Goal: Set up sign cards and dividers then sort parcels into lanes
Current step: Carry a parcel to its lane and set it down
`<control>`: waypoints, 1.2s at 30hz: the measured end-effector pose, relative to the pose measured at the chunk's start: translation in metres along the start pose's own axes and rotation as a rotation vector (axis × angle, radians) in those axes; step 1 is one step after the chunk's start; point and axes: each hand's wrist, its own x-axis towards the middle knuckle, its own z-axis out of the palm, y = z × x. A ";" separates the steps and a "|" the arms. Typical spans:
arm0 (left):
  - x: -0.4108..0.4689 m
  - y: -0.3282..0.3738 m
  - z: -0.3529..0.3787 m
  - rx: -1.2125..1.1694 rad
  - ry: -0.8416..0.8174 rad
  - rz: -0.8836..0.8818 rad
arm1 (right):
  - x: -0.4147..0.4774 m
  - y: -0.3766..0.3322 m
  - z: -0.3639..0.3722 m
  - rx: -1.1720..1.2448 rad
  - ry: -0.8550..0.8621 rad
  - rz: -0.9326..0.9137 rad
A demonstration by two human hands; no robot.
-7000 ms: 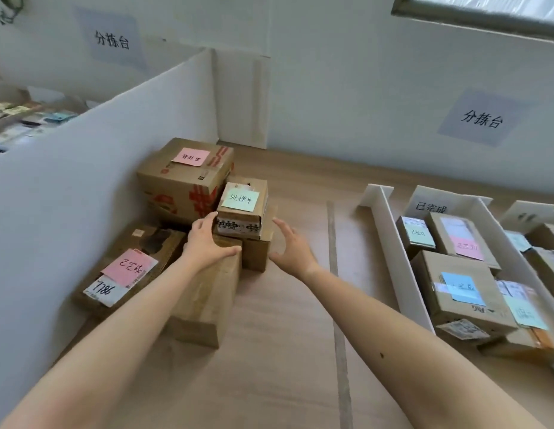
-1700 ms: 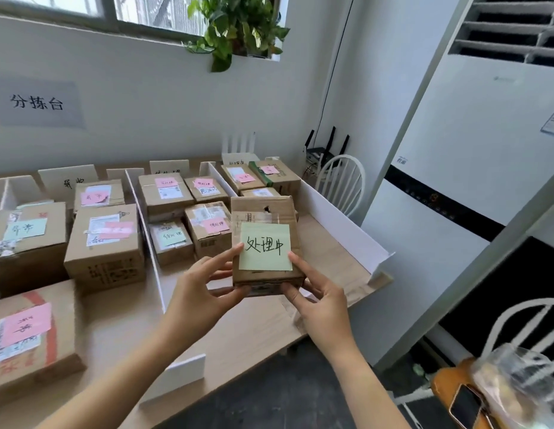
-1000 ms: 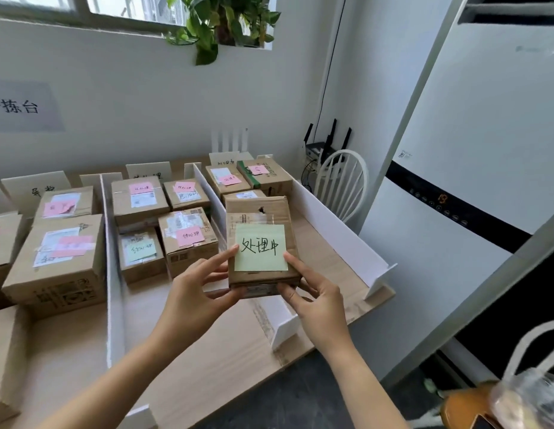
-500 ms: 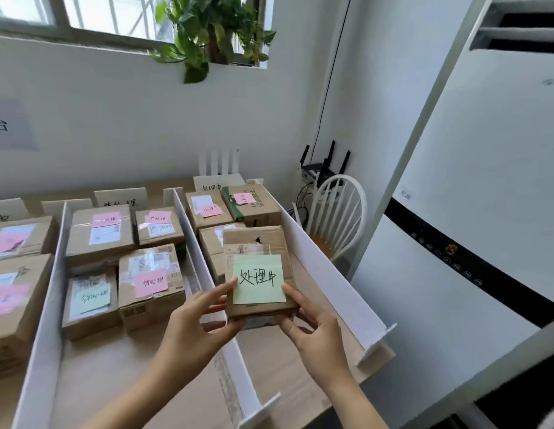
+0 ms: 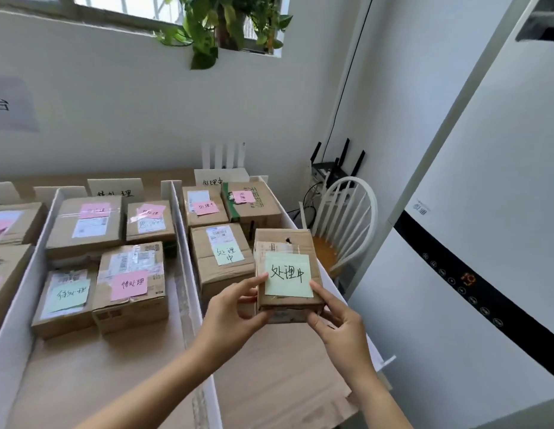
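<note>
Cardboard parcel [image 5: 283,241] with a green sticky note [image 5: 288,275] reading 处理中 is pinched at its near corners between left hand [image 5: 229,317] and right hand [image 5: 340,332], held aloft right of the white divider [image 5: 184,243]. Sorting is in hand: farther along, right of that divider, a box [image 5: 207,274] wears the same note and a sign card [image 5: 218,180] matches. Next, probably, lower it onto the bare table [image 5: 269,376] beside that box.
</note>
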 end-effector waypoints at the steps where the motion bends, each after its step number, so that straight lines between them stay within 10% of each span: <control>1: 0.006 -0.001 0.006 0.000 -0.002 -0.012 | 0.008 0.005 -0.004 0.004 -0.001 0.000; 36: 0.115 -0.133 0.174 0.205 0.183 -0.630 | 0.223 0.189 -0.006 -0.216 -0.517 0.234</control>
